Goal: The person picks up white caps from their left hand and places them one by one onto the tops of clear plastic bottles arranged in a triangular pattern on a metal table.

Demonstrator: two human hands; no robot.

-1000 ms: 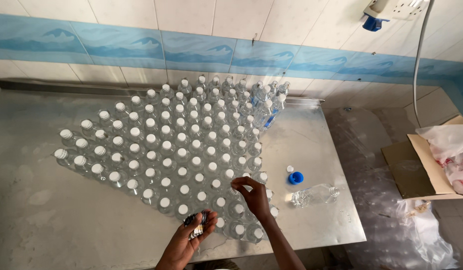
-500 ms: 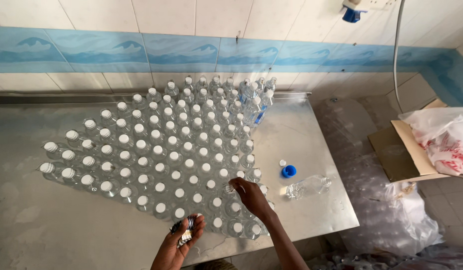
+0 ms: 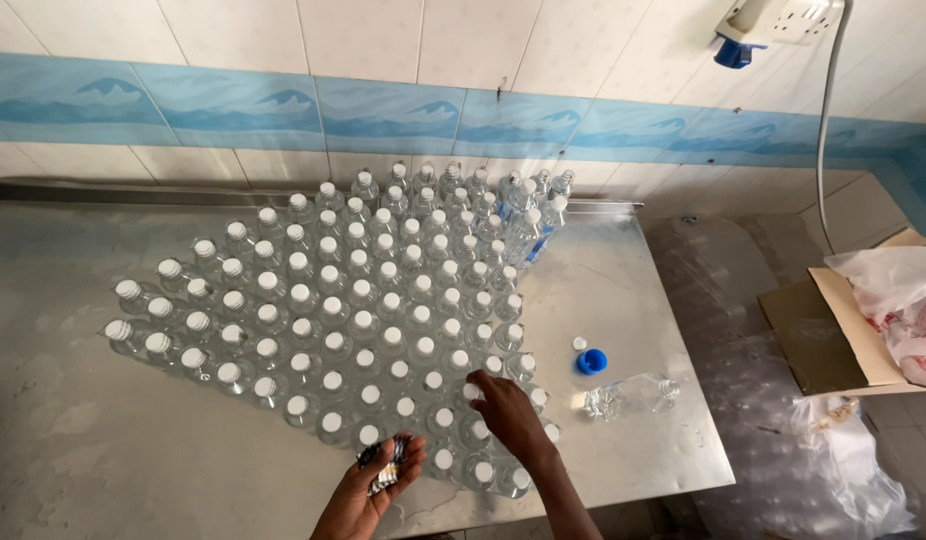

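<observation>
Two bare forearms, no sleeves, hands (image 3: pixel 503 405) ringless

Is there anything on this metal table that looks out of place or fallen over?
Yes. One clear bottle lies on its side, without a cap, right of the upright capped bottles. A blue cap and a small white cap lie loose beside it on the table.
</observation>
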